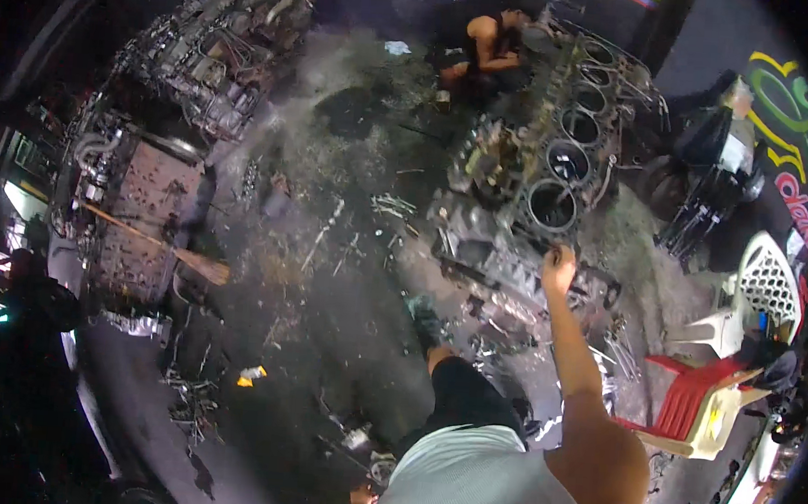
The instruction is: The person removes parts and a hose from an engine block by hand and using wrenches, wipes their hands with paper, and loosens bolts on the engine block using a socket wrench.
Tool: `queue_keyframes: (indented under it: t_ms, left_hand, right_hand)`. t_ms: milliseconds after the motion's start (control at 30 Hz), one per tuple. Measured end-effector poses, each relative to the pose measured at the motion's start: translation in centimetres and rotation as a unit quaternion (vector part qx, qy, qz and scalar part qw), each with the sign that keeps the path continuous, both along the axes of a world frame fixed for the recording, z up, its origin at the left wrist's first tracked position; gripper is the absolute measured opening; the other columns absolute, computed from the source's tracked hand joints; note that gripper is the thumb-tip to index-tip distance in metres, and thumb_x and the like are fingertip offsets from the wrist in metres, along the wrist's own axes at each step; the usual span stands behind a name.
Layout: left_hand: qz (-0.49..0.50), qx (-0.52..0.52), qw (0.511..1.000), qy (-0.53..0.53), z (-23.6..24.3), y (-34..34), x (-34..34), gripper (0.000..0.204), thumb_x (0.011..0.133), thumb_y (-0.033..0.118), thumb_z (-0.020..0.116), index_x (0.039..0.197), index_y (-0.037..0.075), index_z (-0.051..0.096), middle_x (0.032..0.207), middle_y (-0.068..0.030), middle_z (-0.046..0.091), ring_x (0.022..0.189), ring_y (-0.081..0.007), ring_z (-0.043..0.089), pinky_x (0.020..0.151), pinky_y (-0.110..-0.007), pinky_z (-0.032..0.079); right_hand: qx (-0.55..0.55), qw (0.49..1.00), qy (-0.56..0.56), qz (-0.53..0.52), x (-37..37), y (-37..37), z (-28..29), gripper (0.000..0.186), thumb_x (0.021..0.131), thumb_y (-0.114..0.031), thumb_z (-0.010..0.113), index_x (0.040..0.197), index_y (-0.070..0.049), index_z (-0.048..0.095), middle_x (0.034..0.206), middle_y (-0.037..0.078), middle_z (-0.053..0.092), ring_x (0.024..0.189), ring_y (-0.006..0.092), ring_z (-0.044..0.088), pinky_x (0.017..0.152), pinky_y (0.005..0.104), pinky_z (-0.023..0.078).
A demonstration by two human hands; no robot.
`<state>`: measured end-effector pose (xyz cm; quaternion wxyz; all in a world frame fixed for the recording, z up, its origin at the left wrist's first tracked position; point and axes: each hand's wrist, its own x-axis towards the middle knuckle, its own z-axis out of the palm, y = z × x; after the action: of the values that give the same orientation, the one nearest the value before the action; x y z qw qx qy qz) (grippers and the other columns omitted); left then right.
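Note:
My right arm reaches forward to the near end of a large engine block (553,206) with a row of round cylinder bores. There my right hand (560,270) is closed, its fingers curled together at the block's near edge; whatever they grip is too small or hidden to name. My left hand (363,498) hangs low beside my body at the bottom of the view, partly cut off by my shirt. Close to it is a round metal part (380,467), and I cannot tell whether the hand touches it. Its fingers are mostly hidden.
A co-worker (490,44) crouches at the block's far left side. Loose bolts and rods (393,206) litter the dark floor. At left, a broom (199,264) lies across a flat metal engine part (155,188). White (766,277) and red (684,398) plastic chairs stand right.

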<state>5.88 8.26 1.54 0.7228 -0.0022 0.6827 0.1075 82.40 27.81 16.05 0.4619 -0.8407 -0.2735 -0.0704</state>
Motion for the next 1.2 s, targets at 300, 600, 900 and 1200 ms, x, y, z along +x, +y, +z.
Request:
queue_keyframes:
  t_ms: [300, 600, 900, 1200]
  left_hand:
    - [0.161, 0.149, 0.975, -0.032, 10.1, 29.5, 6.3, 0.012, 0.087, 0.02, 0.054, 0.078, 0.014, 0.049, 0.069, -0.0049, 0.053, 0.047, -0.0161, 0.05, 0.038, -0.024, 0.037]
    - [-0.412, 0.34, 0.837, 0.119, 17.1, 65.7, 19.3, 0.011, 0.091, 0.018, 0.047, 0.09, 0.011, 0.055, 0.072, 0.002, 0.051, 0.059, -0.0081, 0.05, 0.046, -0.019, 0.034]
    - [-0.569, 0.125, 0.808, -0.086, 4.5, 92.3, 29.2, 0.025, 0.088, 0.034, 0.052, 0.088, 0.01, 0.057, 0.074, -0.002, 0.057, 0.062, -0.0168, 0.056, 0.054, -0.031, 0.046]
    - [-0.889, 0.425, 0.167, 0.043, 0.0, 107.7, 65.2, 0.027, 0.086, 0.029, 0.054, 0.092, 0.004, 0.057, 0.089, -0.0174, 0.064, 0.087, -0.0366, 0.061, 0.073, -0.046, 0.048]
  right_hand:
    - [-0.134, 0.99, 0.045, 0.008, -1.2, 27.4, -0.2, 0.069, 0.076, -0.028, 0.067, 0.131, -0.002, 0.036, 0.123, 0.023, 0.045, 0.115, 0.0393, 0.043, 0.098, 0.044, 0.037]
    - [-0.207, 0.965, 0.099, -0.124, -1.2, 33.0, -1.7, 0.085, 0.068, -0.018, 0.073, 0.138, -0.002, 0.028, 0.116, 0.016, 0.053, 0.109, 0.0335, 0.051, 0.085, 0.0413, 0.048]
    - [-0.337, 0.91, 0.049, -0.238, -0.9, 31.2, -4.5, 0.062, 0.069, -0.002, 0.055, 0.13, 0.001, 0.041, 0.099, 0.013, 0.062, 0.084, 0.0265, 0.062, 0.066, 0.0352, 0.054]
    - [-0.294, 0.839, 0.181, -0.42, -4.4, 35.5, 1.2, 0.073, 0.069, 0.004, 0.056, 0.137, -0.002, 0.029, 0.134, 0.021, 0.038, 0.122, 0.0367, 0.038, 0.102, 0.0402, 0.035]
